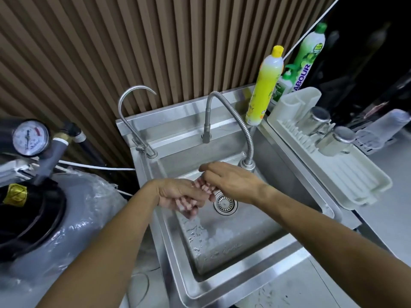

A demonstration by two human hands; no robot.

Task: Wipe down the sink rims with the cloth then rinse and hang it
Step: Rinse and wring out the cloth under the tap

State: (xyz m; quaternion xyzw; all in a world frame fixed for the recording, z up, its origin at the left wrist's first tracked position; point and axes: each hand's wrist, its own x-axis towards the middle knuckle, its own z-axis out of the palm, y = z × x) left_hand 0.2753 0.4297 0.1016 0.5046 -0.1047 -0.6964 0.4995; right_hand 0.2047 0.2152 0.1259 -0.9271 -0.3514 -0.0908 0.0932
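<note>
Head view: we note both hands over the sink [233, 283] basin, just above the drain [225, 203]. The left hand [178, 195] lies palm up, fingers loosely extended; the right hand [229, 180] lies across its fingertips, fingers bent down. We see neither holding anything. We find no cloth in view. The flexible faucet [235, 123] ends beside the right hand. A yellow bottle [264, 90] stands at the rim's back right corner.

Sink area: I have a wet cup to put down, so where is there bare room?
The front rim below the basin is bare. So is the counter right of the rack. The rack's back holds cups, and bottles crowd the back corner.
</note>
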